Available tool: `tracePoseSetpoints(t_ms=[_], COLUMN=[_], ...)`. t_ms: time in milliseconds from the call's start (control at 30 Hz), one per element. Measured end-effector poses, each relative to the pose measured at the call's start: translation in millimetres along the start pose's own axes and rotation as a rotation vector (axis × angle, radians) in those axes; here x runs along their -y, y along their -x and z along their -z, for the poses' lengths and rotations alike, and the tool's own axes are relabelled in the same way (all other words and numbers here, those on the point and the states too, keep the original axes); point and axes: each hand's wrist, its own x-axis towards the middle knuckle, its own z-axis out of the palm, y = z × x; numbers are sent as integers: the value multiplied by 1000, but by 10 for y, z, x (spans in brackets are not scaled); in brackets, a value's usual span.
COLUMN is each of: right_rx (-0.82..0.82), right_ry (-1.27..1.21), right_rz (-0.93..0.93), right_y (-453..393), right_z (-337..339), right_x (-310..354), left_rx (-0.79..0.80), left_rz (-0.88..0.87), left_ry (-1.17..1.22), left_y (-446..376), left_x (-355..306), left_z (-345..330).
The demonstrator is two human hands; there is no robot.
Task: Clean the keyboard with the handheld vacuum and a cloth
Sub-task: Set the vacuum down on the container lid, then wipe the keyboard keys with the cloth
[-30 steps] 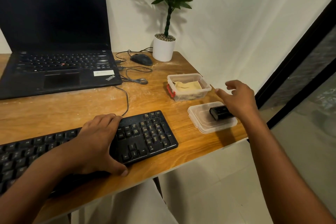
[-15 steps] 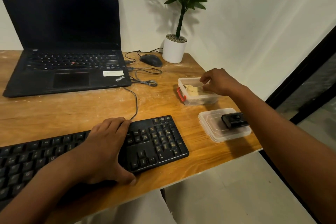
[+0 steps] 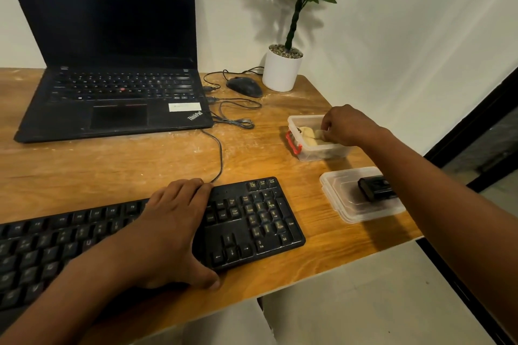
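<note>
At right of centre we see the right hand (image 3: 346, 126) reaching down into a clear plastic box (image 3: 309, 152), its fingers curled and pinching the pale yellow cloth (image 3: 308, 136) that lies inside; the forearm runs from the lower right corner up across the frame, passing over the near container. The box (with a red clasp on its left end) sits on the wooden desk (image 3: 140, 165), right of the middle. Just below it in the frame rests a flat clear lid (image 3: 344, 204), and on that lid lies a small black device, which we take to be the handheld vacuum (image 3: 374, 187), partly hidden by the forearm.

In the lower left, the left hand (image 3: 173, 230) lies palm down on the black keyboard (image 3: 252, 221), fingers straight over the far edge and the thumb hooked round the near edge. The keyboard stretches from the left border to the centre.

Further back, in the upper left, an open laptop (image 3: 112, 92) stands with a dark screen. Right of it lie a mouse (image 3: 244, 86) and loose cables, then a potted plant (image 3: 283, 67) against the wall.
</note>
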Motion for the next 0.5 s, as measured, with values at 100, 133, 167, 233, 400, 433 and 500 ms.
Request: tracePoseSetpoints(t_ms=[100, 133, 167, 233, 400, 433, 500], right_rx=[3, 3, 5, 11, -14, -30, -70], right_ry=[-9, -10, -12, -51, -207, -243, -324], right_rz=[6, 9, 11, 8, 50, 55, 66], right_y=[21, 34, 51, 98, 288, 341, 454], right_z=[34, 58, 96, 201, 507, 556, 667], right_x=[1, 1, 5, 15, 50, 69, 125], left_rx=[-7, -8, -8, -1, -3, -5, -14], left_rz=[-7, -10, -10, -7, -5, -4, 2], left_ry=[7, 9, 12, 15, 57, 65, 80], left_y=[8, 4, 5, 7, 40, 52, 85], left_x=[-7, -9, -8, -10, -29, -35, -54], left_z=[6, 4, 3, 9, 37, 43, 58])
